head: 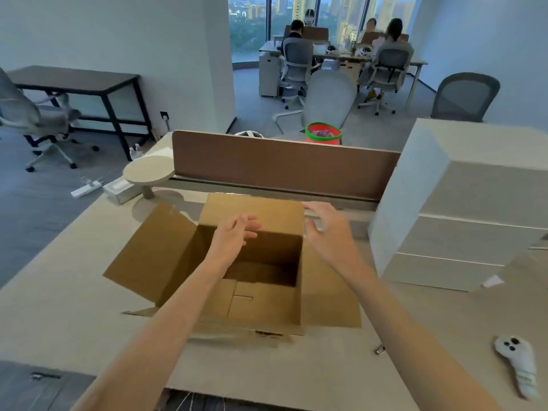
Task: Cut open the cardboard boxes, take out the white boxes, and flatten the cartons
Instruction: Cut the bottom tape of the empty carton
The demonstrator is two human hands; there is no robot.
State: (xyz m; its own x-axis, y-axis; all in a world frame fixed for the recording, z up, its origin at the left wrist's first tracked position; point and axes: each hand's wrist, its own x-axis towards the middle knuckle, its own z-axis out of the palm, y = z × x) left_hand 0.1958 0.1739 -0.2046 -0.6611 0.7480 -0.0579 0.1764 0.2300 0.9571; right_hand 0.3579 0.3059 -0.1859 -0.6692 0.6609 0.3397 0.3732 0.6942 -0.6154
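Note:
An open brown cardboard box (267,304) stands on the table in front of me, its flaps spread outward and its inside bare. My left hand (234,235) hovers over the box's opening, fingers straight and pointing at the far flap, holding nothing. Past the box's far right corner, my right hand (326,229) is spread with relaxed fingers and holds nothing. A stack of white boxes (462,229) stands on the table at the right.
A brown desk divider (281,170) runs behind the box. A white controller (517,363) lies at the near right, with a small metal clip (379,350) beside it. A round beige stand (148,173) sits at the far left. People sit at desks far behind.

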